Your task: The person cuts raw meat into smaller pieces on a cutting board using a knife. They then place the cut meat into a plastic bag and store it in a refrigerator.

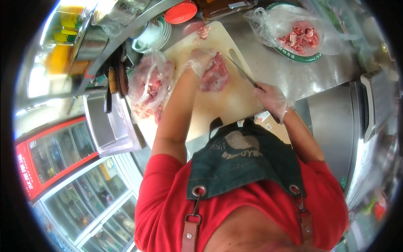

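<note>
A slab of raw red meat [216, 77] lies on a pale cutting board [222, 107]. My left hand [200, 60], in a clear plastic glove, holds the meat down at its upper left; its fingertips are partly blurred. In my right hand [272, 100], also gloved, is the dark handle of a knife [242, 70]. The blade points up and left across the board, just right of the meat. Left of my left forearm sits a clear plastic bag [151, 75] with raw meat in it. Small meat scraps [203, 32] lie at the board's far edge.
A green-rimmed plate [308, 58] with a plastic bag and cut meat [300, 40] stands on the steel counter [289, 82] at far right. Several knives [112, 80] hang in a rack at left, beside a metal basin [98, 122]. Stacked bowls [157, 35] and a red lid [180, 12] stand behind.
</note>
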Demonstrator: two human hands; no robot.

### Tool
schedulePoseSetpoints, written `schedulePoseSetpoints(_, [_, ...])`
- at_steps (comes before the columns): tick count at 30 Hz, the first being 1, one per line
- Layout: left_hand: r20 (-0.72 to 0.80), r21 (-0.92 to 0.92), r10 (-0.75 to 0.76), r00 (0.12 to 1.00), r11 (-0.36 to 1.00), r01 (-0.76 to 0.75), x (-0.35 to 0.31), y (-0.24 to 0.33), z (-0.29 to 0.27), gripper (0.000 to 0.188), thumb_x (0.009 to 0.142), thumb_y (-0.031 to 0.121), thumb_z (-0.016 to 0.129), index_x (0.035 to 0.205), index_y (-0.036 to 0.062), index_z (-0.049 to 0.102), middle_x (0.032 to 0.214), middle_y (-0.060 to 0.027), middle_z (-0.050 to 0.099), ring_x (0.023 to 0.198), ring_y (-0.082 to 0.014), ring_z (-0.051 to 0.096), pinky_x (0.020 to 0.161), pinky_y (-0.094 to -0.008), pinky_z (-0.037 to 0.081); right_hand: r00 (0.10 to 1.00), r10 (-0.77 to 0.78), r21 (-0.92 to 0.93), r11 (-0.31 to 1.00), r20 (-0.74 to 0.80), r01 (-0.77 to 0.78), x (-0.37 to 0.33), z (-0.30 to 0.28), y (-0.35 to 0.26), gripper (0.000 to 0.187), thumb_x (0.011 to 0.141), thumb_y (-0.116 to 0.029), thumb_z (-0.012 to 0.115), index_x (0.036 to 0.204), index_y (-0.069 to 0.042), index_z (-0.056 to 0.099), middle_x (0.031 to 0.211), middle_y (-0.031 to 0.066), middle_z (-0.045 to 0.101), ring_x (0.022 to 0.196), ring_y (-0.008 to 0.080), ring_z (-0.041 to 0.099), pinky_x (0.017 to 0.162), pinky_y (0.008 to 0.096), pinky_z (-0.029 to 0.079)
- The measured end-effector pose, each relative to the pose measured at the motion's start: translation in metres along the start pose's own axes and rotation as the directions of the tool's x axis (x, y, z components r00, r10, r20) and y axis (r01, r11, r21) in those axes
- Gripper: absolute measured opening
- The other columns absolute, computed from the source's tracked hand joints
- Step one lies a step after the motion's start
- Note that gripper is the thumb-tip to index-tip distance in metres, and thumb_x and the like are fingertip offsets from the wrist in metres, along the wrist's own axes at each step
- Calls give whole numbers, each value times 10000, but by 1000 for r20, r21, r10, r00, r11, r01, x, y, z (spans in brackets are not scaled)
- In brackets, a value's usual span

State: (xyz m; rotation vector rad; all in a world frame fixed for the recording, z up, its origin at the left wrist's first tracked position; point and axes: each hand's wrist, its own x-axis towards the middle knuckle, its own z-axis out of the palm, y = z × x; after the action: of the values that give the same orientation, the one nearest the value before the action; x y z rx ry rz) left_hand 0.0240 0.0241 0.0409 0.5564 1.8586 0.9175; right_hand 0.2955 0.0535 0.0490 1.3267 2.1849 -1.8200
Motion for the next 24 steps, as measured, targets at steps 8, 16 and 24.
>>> schedulePoseSetpoints(8, [-22, -330, -6, 1000, 944, -2, -37, -3, -14, 199, 869, 214, 596, 847, 19, 631, 699, -51, 572, 574, -118, 496, 502, -259, 414, 987, 146, 114, 982, 70, -153, 6, 2, -16, 482, 903, -336, 500, 1191, 43, 577, 986, 207, 652, 900, 261, 618, 850, 340, 458])
schedulePoseSetpoints(16, [115, -83, 55, 992, 996, -45, -45, -44, -38, 219, 875, 233, 569, 838, 22, 619, 691, -75, 602, 564, -159, 529, 548, -287, 452, 991, -37, 74, 997, 131, 28, 10, 16, 2, 411, 929, -231, 527, 1239, 35, 569, 960, 87, 646, 804, 132, 575, 727, 271, 479])
schedulePoseSetpoints(24, [282, 84, -125, 951, 991, 106, -13, -42, -39, 225, 913, 262, 551, 815, 67, 607, 640, -31, 545, 542, -149, 494, 501, -279, 398, 993, -17, 40, 999, 119, 12, 4, 13, 9, 401, 916, -228, 534, 1218, 30, 590, 885, 49, 625, 750, 109, 550, 672, 258, 467])
